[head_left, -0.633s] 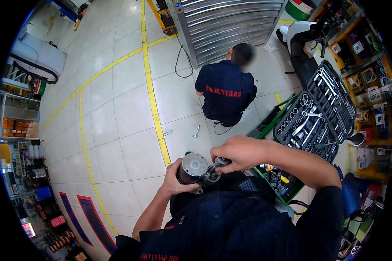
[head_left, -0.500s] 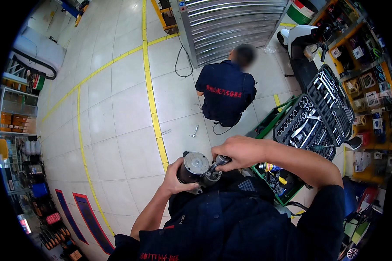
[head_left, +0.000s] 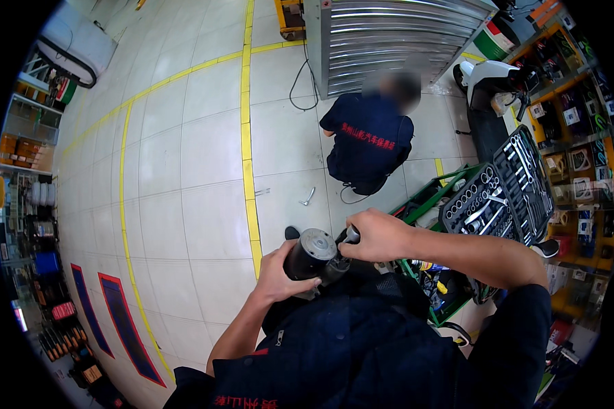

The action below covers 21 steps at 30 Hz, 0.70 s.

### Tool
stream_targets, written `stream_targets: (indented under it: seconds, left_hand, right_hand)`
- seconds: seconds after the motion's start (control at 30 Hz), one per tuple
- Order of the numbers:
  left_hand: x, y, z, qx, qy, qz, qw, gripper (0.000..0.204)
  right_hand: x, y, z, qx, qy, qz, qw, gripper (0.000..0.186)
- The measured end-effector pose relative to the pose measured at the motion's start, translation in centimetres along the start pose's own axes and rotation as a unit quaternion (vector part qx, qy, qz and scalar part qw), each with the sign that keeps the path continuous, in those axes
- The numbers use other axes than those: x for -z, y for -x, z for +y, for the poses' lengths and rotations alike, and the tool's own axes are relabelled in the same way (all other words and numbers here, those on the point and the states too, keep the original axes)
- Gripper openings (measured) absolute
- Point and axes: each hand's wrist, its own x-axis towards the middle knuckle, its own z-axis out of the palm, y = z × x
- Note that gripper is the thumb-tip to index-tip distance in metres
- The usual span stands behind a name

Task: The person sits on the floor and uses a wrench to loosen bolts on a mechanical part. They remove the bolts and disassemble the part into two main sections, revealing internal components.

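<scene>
My left hand (head_left: 278,276) is wrapped round the side of a starter motor (head_left: 312,247), a black cylinder with a round grey metal end cap facing up. A smaller dark cylinder on its side shows beside it, partly hidden by my right hand. My right hand (head_left: 375,235) is closed round a short grey metal hand tool (head_left: 351,236). Its lower part reaches down by the smaller cylinder; I cannot tell which kind of tool it is or whether it touches. Both hands are close together in front of my dark jacket.
An open tool case (head_left: 488,198) with sockets and wrenches rests on a green toolbox (head_left: 450,308) at my right. Ahead, a co-worker (head_left: 370,140) crouches by a metal shutter (head_left: 396,44). A small metal tool (head_left: 308,197) lies on the tiled floor. Shelves (head_left: 580,170) line the far right.
The view has shifted slightly, so the room sits a little differently. My right hand has tilted and turned with the tool. My left hand still holds the starter motor.
</scene>
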Motion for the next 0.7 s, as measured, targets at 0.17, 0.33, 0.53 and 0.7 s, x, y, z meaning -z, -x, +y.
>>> stream_targets:
  seconds: [0.17, 0.33, 0.53, 0.7]
  left_hand:
    - [0.0, 0.3, -0.9, 0.001, 0.007, 0.013, 1.0, 0.091]
    - [0.1, 0.1, -1.5, 0.024, 0.007, -0.001, 1.0, 0.089]
    - [-1.2, -1.0, -5.4, 0.02, 0.233, -0.092, 0.968, 0.092]
    - [0.4, -2.0, -4.2, 0.029, 0.268, -0.104, 0.957, 0.1]
  right_hand:
    - [-0.8, -1.3, 0.7, 0.001, 0.03, -0.004, 1.0, 0.052]
    - [-1.0, -2.1, 1.6, 0.028, 0.025, -0.002, 0.999, 0.049]
    - [-0.4, -2.9, 0.8, 0.285, 0.197, 0.032, 0.937, 0.032]
    - [-0.8, -3.3, 3.8, 0.301, 0.072, 0.064, 0.949, 0.029]
